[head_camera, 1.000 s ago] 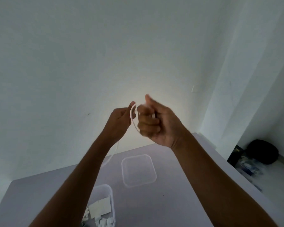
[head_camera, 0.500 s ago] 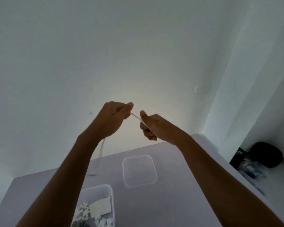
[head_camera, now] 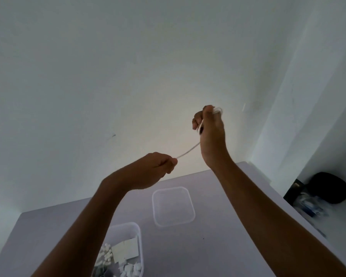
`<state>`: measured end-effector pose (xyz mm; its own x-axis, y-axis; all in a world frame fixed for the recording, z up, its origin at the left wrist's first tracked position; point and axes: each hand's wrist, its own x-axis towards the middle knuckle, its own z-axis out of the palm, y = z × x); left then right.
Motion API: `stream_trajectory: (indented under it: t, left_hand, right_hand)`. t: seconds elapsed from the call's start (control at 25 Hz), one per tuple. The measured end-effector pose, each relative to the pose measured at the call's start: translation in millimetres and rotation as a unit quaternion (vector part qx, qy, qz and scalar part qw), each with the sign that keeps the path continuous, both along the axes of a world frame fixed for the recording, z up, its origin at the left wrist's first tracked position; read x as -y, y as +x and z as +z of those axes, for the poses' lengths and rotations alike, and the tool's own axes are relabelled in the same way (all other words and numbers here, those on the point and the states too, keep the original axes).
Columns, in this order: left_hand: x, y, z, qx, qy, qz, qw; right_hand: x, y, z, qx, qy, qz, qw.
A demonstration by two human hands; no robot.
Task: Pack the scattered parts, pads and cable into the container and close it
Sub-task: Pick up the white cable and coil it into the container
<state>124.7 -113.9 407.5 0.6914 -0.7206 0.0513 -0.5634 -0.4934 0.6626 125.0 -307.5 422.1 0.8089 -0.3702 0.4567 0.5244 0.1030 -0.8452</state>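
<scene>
A thin white cable stretches taut in the air between my two hands, high above the table. My left hand pinches its lower end in a closed fist. My right hand is raised higher and grips the cable, with a small loop of it showing at the fingertips. The clear plastic container stands on the table near the front left, under my left forearm, with small white parts and square pads inside. Its clear lid lies flat on the table beyond it.
The grey table meets a white wall at its far edge. To the right, on the floor, lie a black bag and some blurred items.
My right hand has risen up and to the right, and my left hand has dropped, so the cable between them is longer and tighter. The hanging part of the cable is no longer seen.
</scene>
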Motion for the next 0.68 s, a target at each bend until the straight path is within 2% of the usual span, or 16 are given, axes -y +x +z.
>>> stream_trajectory:
  t: [0.04, 0.12, 0.16, 0.2, 0.24, 0.32, 0.36, 0.52, 0.68]
  left_hand:
    - [-3.9, -2.0, 7.7, 0.022, 0.009, -0.008, 1.000]
    - [-14.0, 1.4, 23.9, 0.087, 0.008, 0.001, 0.996]
    - [-20.0, 6.1, 29.8, 0.118, -0.001, 0.009, 0.993]
    - [-25.0, 11.7, 33.4, 0.141, -0.020, 0.014, 0.990]
    - [-29.0, 17.2, 34.9, 0.155, -0.050, 0.016, 0.986]
    - [-33.2, 29.8, 28.8, 0.176, -0.119, 0.007, 0.977]
    - [-32.5, 33.4, 24.2, 0.182, -0.146, -0.002, 0.972]
    - [-26.1, 32.8, -1.2, 0.176, -0.224, 0.012, 0.958]
    - [-23.6, 20.8, -8.3, 0.052, -0.292, 0.060, 0.953]
  right_hand:
    - [1.6, 2.7, -9.6, -0.043, -0.137, -0.051, 0.988]
    - [1.2, 1.9, -23.7, -0.155, -0.327, -0.016, 0.932]
    - [0.3, -1.4, -26.4, -0.205, -0.369, 0.045, 0.905]
    - [-1.7, -6.4, -25.8, -0.244, -0.371, 0.122, 0.888]
    - [-4.6, -12.2, -23.8, -0.264, -0.335, 0.211, 0.879]
    - [-13.5, -21.6, -18.2, -0.262, -0.185, 0.377, 0.869]
    - [-17.2, -24.0, -16.4, -0.251, -0.115, 0.427, 0.861]
    - [-30.8, -20.2, -21.8, -0.208, -0.013, 0.477, 0.854]
    - [-39.2, -12.7, -25.0, -0.185, 0.043, 0.494, 0.848]
